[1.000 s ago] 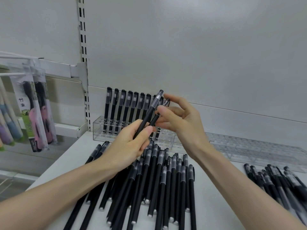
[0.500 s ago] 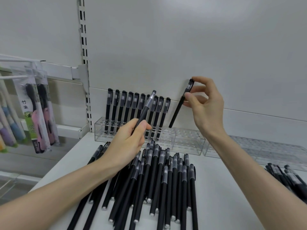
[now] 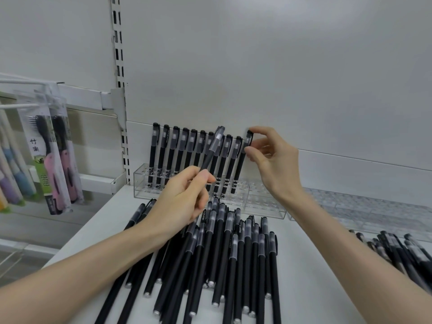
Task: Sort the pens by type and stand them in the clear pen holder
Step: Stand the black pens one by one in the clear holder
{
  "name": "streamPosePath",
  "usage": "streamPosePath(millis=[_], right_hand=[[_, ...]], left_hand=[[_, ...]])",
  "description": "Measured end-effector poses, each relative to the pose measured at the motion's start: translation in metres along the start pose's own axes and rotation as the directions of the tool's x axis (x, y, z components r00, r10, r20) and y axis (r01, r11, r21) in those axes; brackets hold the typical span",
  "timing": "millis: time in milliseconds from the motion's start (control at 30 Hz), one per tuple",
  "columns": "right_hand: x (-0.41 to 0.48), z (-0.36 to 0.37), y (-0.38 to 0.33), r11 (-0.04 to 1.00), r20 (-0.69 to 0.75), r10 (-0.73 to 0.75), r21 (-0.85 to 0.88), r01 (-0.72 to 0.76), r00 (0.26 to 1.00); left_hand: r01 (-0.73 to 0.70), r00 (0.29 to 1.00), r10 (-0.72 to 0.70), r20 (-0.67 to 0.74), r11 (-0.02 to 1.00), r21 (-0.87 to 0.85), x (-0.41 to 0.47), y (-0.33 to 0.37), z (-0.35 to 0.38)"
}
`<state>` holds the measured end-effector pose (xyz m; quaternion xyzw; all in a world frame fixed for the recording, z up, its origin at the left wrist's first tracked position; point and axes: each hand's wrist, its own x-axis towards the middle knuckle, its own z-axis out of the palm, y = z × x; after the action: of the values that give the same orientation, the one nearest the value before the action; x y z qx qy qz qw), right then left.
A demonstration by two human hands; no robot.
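Head view shows the right hand (image 3: pixel 272 160) pinching the cap of a black pen (image 3: pixel 242 160) that stands at the right end of the row in the clear pen holder (image 3: pixel 264 204). The left hand (image 3: pixel 182 202) grips another black pen (image 3: pixel 211 150), tilted. More loose pens (image 3: pixel 219 253) lie on the white counter (image 3: pixel 315 277).

Black capped pens (image 3: pixel 187 157) stand leaning in a row in the clear pen holder (image 3: pixel 261 202); dozens more pens (image 3: pixel 224 258) lie heaped in front.
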<state>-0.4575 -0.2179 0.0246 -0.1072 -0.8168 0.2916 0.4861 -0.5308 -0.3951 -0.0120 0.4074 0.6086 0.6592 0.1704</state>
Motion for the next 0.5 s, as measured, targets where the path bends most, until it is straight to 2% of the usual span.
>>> streamPosePath(millis=[500], right_hand=[[0.0060, -0.0068, -0.0011, 0.997, 0.079, 0.043, -0.060, -0.039, 0.996]], left_hand=[[0.045, 0.999, -0.045, 0.017, 0.998, -0.031, -0.0013, 0.0016, 0.0016]])
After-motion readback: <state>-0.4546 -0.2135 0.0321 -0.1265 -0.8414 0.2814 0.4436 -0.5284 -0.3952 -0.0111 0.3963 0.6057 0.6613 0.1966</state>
